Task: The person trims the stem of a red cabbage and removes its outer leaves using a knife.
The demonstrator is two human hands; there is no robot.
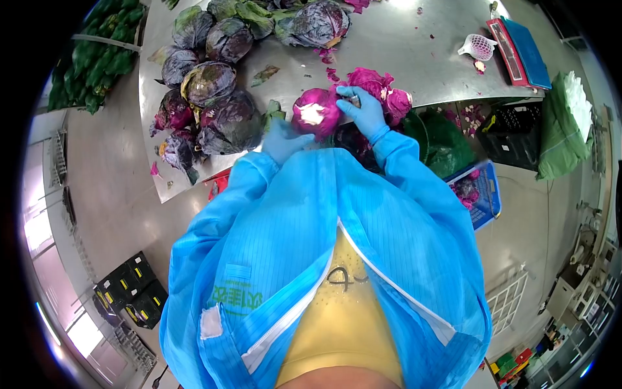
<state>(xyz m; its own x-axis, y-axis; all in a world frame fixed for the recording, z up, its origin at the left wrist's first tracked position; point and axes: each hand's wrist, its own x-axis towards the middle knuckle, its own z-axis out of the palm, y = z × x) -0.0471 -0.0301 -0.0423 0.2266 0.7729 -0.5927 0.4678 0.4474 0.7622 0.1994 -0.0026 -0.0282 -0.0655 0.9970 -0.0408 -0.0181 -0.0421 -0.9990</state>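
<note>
Handling a peeled magenta cabbage [329, 122] at the near edge of the steel table [402, 58], just past the chest of the blue smock [285, 207]. Dial for these notes: centred on that cabbage, twelve away from the chest.

Roughly round; no clear long axis to read. White patch [312, 114] turned up toward the camera, a little wider than tall.

Touching it from eight, in a blue glove: left hand [283, 139], fingers along the lower rim; whether clamped or merely resting, cannot tell. Reaching in from three: right hand [364, 111], also gloved, fingers bent around a small dark item [354, 100], tips close to the cabbage's upper right edge; contact there, cannot tell.

Crowding behind the right hand, two to three: peeled heads [369, 81]. Hemming in the left, eight-thirty to eleven: a heap of dark unpeeled cabbages [230, 123]. At nine, between heap and cabbage, a green leaf [274, 110]; at ten-thirty, a loose withered leaf [265, 75]. At twelve, purple scraps [326, 55], then a big unpeeled head [322, 24] well beyond. Out past two, a white mesh piece [478, 47], beside a red box [507, 52] and a blue box [526, 52]. Off the table past three, a green bag [437, 142], partly behind the right sleeve [398, 150]; farther out, a black crate [512, 133]. At four, a blue basket [490, 201] with purple pieces [464, 191] inside. Down on the floor, between seven and eight, black crates [129, 275].
</note>
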